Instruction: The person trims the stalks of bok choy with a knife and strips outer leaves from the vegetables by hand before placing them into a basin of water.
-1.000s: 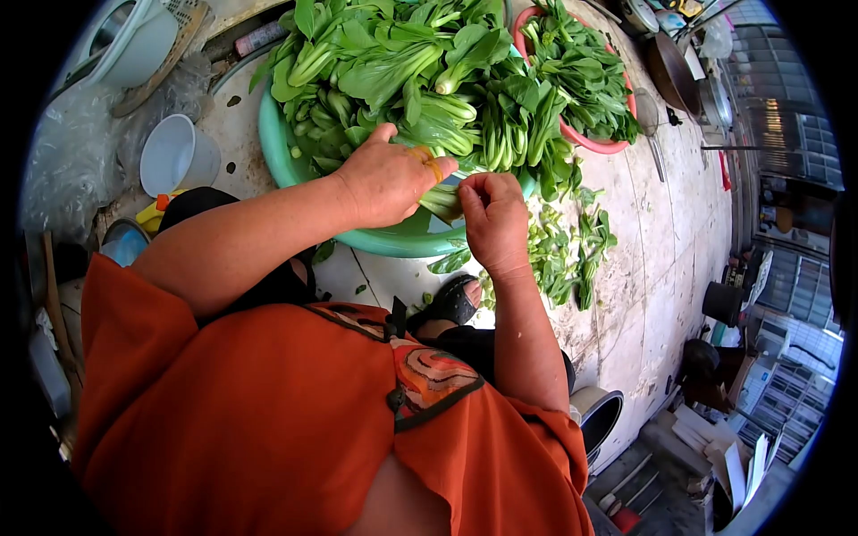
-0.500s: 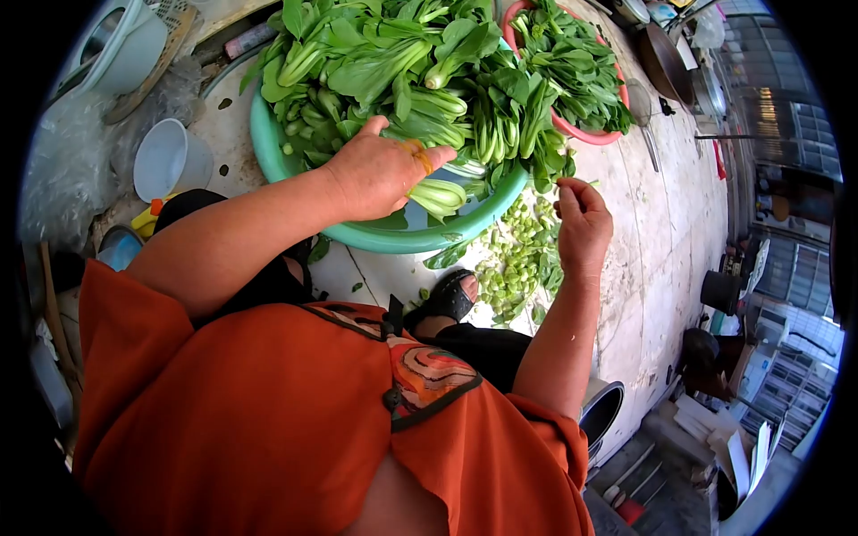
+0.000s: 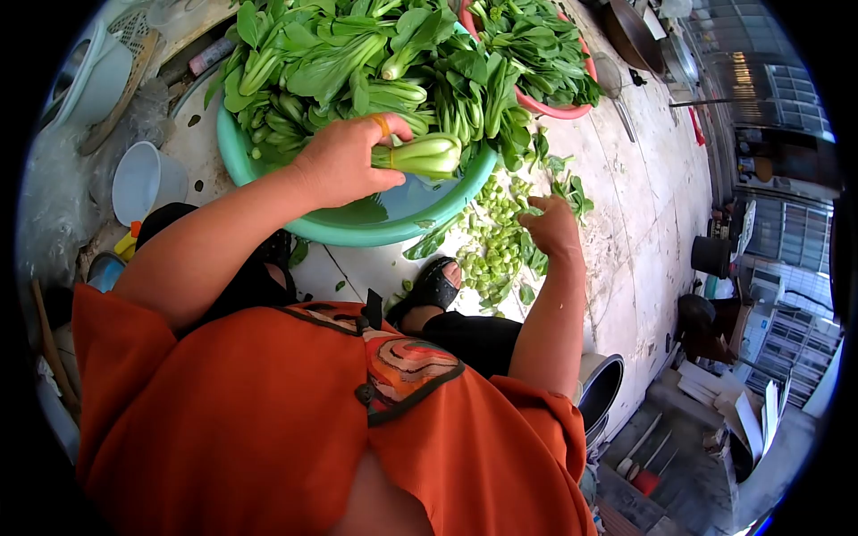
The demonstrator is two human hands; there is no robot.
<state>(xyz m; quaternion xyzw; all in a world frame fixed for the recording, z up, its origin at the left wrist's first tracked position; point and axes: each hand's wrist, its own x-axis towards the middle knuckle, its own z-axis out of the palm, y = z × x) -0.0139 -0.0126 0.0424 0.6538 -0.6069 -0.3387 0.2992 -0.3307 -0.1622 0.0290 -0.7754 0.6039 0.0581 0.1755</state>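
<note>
My left hand (image 3: 344,163) is closed around a bok choy (image 3: 427,155) over the near side of a green basin (image 3: 393,234). The plant's pale stem end points right, and my fingers cover its leaves. A yellow-orange band circles one finger. Many more bok choy (image 3: 335,67) are heaped in the basin, with water showing at its near side. My right hand (image 3: 552,228) hangs over the floor right of the basin, its finger and thumb slightly apart with nothing visible between them. Loose green leaves (image 3: 572,190) show just beyond it.
Trimmed stem pieces (image 3: 492,246) are scattered on the pale tiled floor (image 3: 617,259). Behind stands a red basin (image 3: 567,111) of greens, with a strainer (image 3: 617,94) beside it. A white bucket (image 3: 147,183) is at left; a dark-mouthed pot (image 3: 601,390) is by my right elbow.
My left hand has lifted the bok choy and turned it, stem end to the right. My right hand has moved lower and its pinch has loosened; leaves now show beside it. The view has shifted slightly.
</note>
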